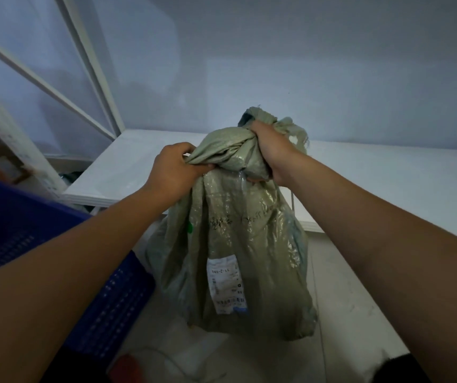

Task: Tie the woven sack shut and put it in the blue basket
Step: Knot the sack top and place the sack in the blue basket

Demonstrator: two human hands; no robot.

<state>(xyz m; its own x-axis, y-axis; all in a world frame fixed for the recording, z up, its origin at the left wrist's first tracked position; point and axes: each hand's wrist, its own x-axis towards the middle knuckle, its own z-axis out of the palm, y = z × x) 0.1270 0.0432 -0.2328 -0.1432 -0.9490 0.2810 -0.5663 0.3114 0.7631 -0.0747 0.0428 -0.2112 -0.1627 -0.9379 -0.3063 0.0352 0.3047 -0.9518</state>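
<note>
A grey-green woven sack hangs in the middle of the view, with a white shipping label on its front and its mouth twisted into a knot at the top. My left hand grips one bunched end of the knot on the left. My right hand is closed around the other end, whose frayed edge sticks out above my fingers. The sack's bottom is close to the pale floor. The blue basket, with perforated walls, stands at the lower left, partly hidden behind my left forearm.
A low white platform runs behind the sack along the wall. A white frame with panes rises at the left. A red object and a thin cord lie on the floor near the bottom edge.
</note>
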